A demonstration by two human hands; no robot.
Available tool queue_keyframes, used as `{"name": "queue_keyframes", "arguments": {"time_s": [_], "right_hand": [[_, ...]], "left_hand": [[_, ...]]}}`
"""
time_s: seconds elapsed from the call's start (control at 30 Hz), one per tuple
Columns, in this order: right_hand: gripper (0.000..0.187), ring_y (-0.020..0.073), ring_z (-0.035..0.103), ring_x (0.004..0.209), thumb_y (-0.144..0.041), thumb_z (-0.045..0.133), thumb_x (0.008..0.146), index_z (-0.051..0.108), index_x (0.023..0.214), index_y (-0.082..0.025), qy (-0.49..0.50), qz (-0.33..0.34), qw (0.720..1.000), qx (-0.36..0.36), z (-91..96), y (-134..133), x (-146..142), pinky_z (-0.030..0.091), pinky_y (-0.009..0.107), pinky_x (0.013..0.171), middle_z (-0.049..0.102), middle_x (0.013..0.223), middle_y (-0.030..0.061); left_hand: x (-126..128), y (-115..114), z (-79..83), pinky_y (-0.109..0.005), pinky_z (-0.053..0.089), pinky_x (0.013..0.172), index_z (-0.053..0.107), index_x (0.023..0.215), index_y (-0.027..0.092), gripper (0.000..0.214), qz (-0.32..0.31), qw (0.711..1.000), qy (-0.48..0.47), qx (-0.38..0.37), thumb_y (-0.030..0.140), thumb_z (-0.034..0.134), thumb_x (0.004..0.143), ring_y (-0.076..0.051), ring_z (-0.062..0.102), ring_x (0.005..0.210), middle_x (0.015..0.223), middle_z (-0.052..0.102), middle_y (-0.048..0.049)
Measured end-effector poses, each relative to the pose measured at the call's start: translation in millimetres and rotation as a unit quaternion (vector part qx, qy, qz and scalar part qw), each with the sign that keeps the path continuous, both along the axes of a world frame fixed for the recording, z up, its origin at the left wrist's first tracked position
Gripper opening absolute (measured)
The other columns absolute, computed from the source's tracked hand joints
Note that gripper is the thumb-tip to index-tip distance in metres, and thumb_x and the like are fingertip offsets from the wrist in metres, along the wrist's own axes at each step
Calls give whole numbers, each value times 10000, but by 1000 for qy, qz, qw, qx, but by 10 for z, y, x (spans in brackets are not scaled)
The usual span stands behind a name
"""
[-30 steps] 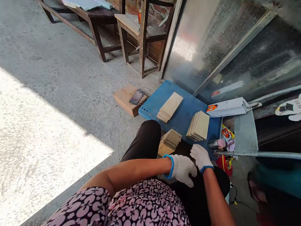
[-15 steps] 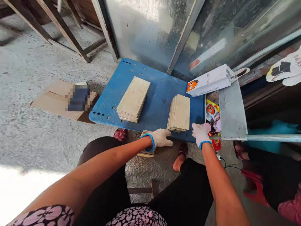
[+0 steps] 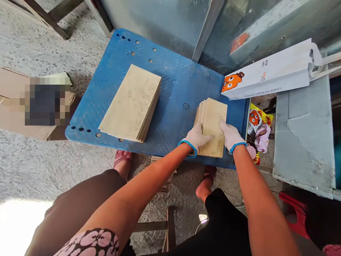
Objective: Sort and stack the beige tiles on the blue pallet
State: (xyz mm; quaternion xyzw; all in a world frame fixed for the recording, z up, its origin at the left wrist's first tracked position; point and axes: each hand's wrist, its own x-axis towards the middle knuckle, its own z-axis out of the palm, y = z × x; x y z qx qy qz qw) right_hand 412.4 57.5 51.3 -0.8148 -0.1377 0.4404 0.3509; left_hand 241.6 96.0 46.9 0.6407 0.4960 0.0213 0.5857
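Two stacks of thin, pale wooden boards lie on a blue plastic tabletop (image 3: 173, 85). The right-hand stack of boards (image 3: 214, 110) is fanned slightly along its left side, near the front edge. My left hand (image 3: 198, 138), in a white knitted glove with a blue cuff, grips its left side, thumb lying over the top board. On the opposite side my right hand (image 3: 232, 136), gloved the same way, presses against the right edge with its thumb on top. Parts of the fingers are hidden beside the boards. Untouched, the larger left-hand stack of boards (image 3: 131, 101) sits squared up.
A white paper bag (image 3: 269, 73) lies at the back right, beside a grey metal surface (image 3: 303, 142). Colourful wrappers (image 3: 262, 131) fill the gap there. More boards (image 3: 166, 185) sit below the front edge. An open cardboard box (image 3: 13, 117) stands left, a red stool (image 3: 294, 213) right.
Both hands have moved from in front of the right-hand stack and beside it onto its two sides, taking hold of it. The view has come closer to the tabletop.
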Motion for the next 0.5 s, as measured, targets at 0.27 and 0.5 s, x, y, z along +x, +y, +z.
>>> {"name": "queue_keyframes", "arguments": {"time_s": [0.27, 0.5], "right_hand": [[239, 188, 729, 812, -393, 684, 939, 720, 1068, -196, -5, -60, 998, -9, 146, 187, -247, 627, 288, 732, 777, 950, 44], [219, 219, 742, 839, -392, 735, 898, 718, 968, -184, -26, -67, 996, 50, 35, 164, -276, 645, 316, 751, 764, 852, 56]], "left_hand": [[108, 108, -104, -376, 515, 1014, 479, 1329, 160, 706, 15, 999, 14, -41, 531, 771, 804, -321, 619, 1257, 1411, 599, -166], [101, 94, -136, -376, 512, 1005, 497, 1270, 152, 608, 15, 1000, 10, -10, 514, 724, 837, -313, 628, 1218, 1364, 606, -169]]}}
